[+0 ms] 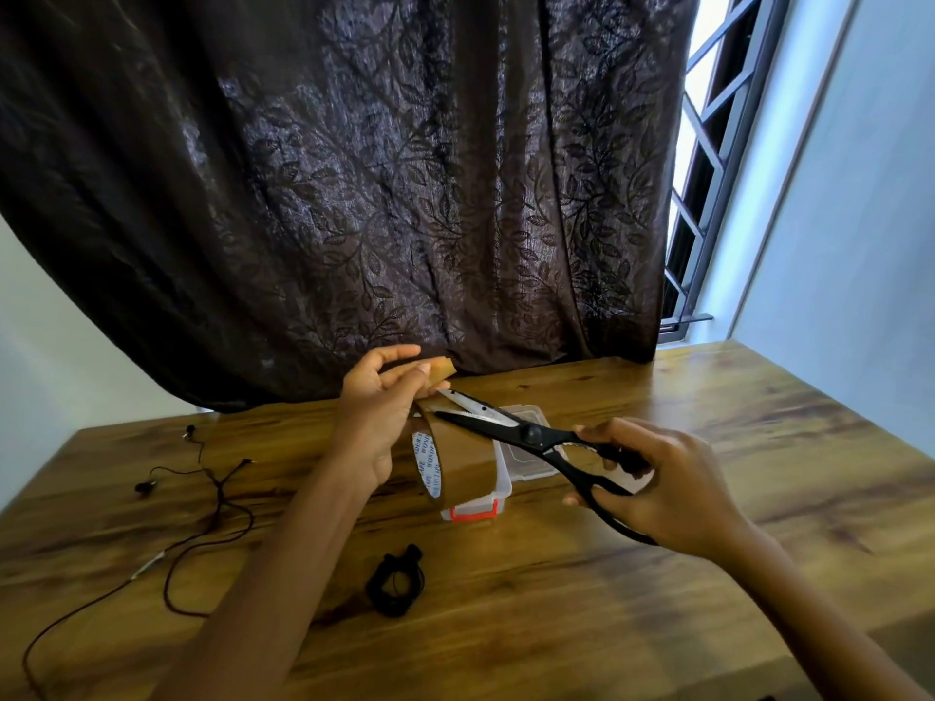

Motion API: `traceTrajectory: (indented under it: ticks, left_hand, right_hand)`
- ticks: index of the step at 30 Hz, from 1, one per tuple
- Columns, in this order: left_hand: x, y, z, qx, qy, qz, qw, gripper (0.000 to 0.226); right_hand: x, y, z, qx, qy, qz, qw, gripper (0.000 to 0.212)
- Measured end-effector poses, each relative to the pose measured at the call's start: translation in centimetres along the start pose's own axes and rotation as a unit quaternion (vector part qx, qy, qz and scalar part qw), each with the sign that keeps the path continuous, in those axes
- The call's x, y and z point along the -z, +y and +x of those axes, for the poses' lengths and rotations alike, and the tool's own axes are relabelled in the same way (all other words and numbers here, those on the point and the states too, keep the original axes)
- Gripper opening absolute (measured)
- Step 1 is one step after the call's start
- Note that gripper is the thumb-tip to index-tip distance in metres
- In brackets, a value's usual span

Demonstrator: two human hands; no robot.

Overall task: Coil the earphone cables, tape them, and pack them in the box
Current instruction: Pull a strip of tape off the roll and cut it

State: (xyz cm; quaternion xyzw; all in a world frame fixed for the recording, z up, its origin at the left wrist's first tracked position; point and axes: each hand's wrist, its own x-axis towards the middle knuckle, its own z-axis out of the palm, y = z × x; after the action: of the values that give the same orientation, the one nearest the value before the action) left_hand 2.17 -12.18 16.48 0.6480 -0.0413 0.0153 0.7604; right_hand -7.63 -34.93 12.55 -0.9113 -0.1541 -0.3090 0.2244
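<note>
From the head camera, in the middle of the frame, the left hand (374, 402) is raised above the table (733, 427). Its thumb and fingertips pinch the free end of a strip of brown tape (441, 370). The tape roll (455, 462) hangs just below and to the right of that palm. I cannot tell whether the lower fingers also steady it.

To the right, the right hand (663, 490) grips the handles of black scissors (526, 435), fingers curled through the loops. The blades stand apart, their tips reaching up-left to the strip just under the left fingertips. Whether they touch the tape is hard to make out.

A clear plastic box (528, 465) with an orange latch (473, 513) sits on the table behind the roll and scissors, which cover much of it. One set of black earphones (396, 583), wound into a small bundle, lies on the wood at lower centre, between the two forearms and apart from both hands. A second, loose cable (217, 503) sprawls at the left, its tail cut off by the frame's lower left edge.

A dark leaf-patterned curtain (354, 194) fills the upper frame, with a barred window (708, 144) at upper right.
</note>
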Motion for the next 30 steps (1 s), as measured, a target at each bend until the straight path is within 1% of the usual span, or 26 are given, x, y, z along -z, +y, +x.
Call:
traceTrajectory:
  ticks: [3,6,9,11,14,16,19,21,24,27,30]
  left_hand:
    - [-0.3,-0.2,-0.2,0.005,0.023,0.0,1.0,0.019]
    - [-0.7,-0.3,-0.4,-0.001,0.043,-0.004,0.999,0.021]
    - [-1.0,-0.7,-0.5,0.0,0.06,-0.01,0.998,0.023]
    - [-1.2,-1.1,-0.6,0.0,0.058,-0.009,0.998,0.023]
    - [-1.5,-1.4,-0.9,-0.007,0.036,0.008,0.999,0.024]
    - [-1.6,-1.7,-1.0,-0.023,0.025,0.029,0.999,0.025]
    - [-1.6,-2.3,-1.2,-0.037,0.014,0.047,0.998,0.027]
    - [-1.6,-2.6,-1.3,-0.035,0.003,0.053,0.998,0.029]
    - [-1.4,-2.9,-1.3,-0.032,-0.006,0.06,0.998,0.03]
    - [-1.4,-3.0,-1.3,-0.026,-0.008,0.06,0.998,0.03]
    - [-1.4,-3.1,-1.5,-0.021,-0.015,0.059,0.998,0.03]
  right_hand:
    - [-0.9,0.4,-1.0,0.02,0.045,-0.002,0.999,0.054]
    - [-2.1,0.6,-2.2,0.03,0.095,0.025,0.995,0.051]
    - [-3.3,0.9,-3.2,0.0,0.144,0.085,0.986,0.05]
    - [-3.7,1.0,-3.6,-0.034,0.155,0.101,0.982,0.05]
    - [-4.3,1.0,-4.0,-0.129,0.139,0.126,0.974,0.042]
    - [-5.1,1.5,-4.4,-0.222,0.126,0.112,0.96,0.032]
    - [-6.2,2.9,-5.1,-0.377,0.067,0.055,0.922,0.023]
    - [-7.1,4.0,-5.6,-0.447,0.025,0.032,0.894,0.024]
    - [-8.7,5.0,-6.5,-0.491,-0.003,0.001,0.871,0.032]
    - [-9.9,5.8,-7.3,-0.513,-0.004,-0.01,0.858,0.027]
    - [-10.7,6.2,-7.9,-0.518,-0.032,-0.033,0.854,0.023]
